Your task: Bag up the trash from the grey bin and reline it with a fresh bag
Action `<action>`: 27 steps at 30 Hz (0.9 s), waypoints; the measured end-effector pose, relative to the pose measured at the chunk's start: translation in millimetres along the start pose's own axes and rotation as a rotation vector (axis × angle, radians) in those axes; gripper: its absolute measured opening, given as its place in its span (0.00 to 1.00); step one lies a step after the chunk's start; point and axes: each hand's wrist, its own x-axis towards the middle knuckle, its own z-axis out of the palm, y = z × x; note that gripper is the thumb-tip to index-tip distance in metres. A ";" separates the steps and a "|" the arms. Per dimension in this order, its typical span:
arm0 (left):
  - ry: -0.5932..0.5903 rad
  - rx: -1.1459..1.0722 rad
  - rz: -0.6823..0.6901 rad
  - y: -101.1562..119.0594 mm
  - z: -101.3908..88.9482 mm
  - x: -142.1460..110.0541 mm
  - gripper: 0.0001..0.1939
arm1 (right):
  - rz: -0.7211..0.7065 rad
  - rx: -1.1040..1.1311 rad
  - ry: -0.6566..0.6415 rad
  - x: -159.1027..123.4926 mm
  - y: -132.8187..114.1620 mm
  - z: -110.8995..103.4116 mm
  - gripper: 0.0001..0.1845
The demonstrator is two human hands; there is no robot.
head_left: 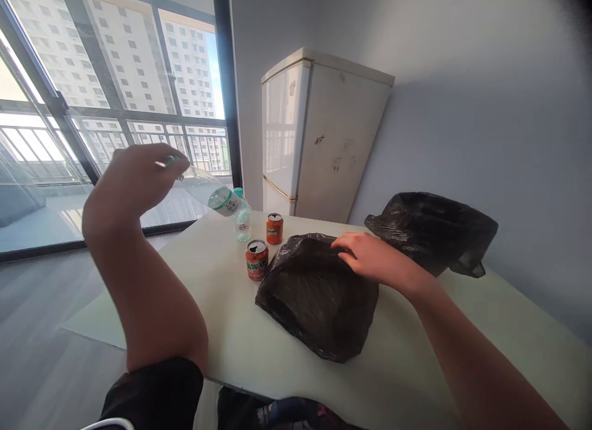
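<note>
Raised at the left, my left hand [139, 174] is closed around the neck of a clear plastic bottle [203, 188], which tilts down to the right with its green-edged label low. The bottle's lower end overlaps a second plastic bottle [242, 223] with a green cap, upright on the table. My right hand [367, 255] grips the back rim of a black plastic bag [319, 300], whose mouth gapes toward me. Just left of the bag stand two orange drink cans, a nearer can [257, 261] with its top open and a farther can [274, 229].
A second black plastic bag [430, 229] sits at the back right of the pale table [231, 343]. Behind the table stands a white refrigerator [342, 128] against the wall. Large glass windows [129, 60] are at the left.
</note>
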 end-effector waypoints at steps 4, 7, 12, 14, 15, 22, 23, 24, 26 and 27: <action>0.299 -0.109 0.036 38.0 -11.7 -22.2 0.14 | 0.059 0.064 0.094 0.2 -6.4 -3.0 0.14; 0.306 -0.189 0.139 60.4 -12.3 -31.9 0.13 | 0.076 0.186 0.243 -1.9 -15.9 -9.7 0.15; 0.061 -0.279 0.337 85.6 -9.8 -41.1 0.14 | 0.061 0.279 0.412 -9.6 -21.5 -19.9 0.13; -0.043 -0.319 0.409 95.9 -7.3 -44.0 0.12 | 0.074 0.257 0.295 -10.2 -18.2 -20.1 0.14; -0.104 -0.345 0.441 101.7 -4.7 -45.3 0.12 | 0.089 0.248 0.266 -9.6 -16.2 -19.7 0.14; -0.524 -0.428 0.711 146.1 49.8 -51.5 0.12 | 0.155 0.368 0.447 -8.8 -15.4 -27.7 0.11; -0.551 -0.444 0.753 150.8 60.7 -51.7 0.11 | 0.148 0.409 0.411 -10.9 -17.4 -30.5 0.11; -0.573 -0.463 0.788 154.8 71.2 -51.8 0.11 | 0.134 0.445 0.374 -13.3 -19.3 -33.1 0.11; -0.596 -0.493 0.824 160.5 90.1 -51.8 0.10 | 0.080 0.502 0.286 -17.5 -22.0 -36.6 0.15; -0.608 -0.501 0.829 162.4 97.9 -51.7 0.09 | 0.046 0.519 0.236 -18.8 -22.4 -37.1 0.17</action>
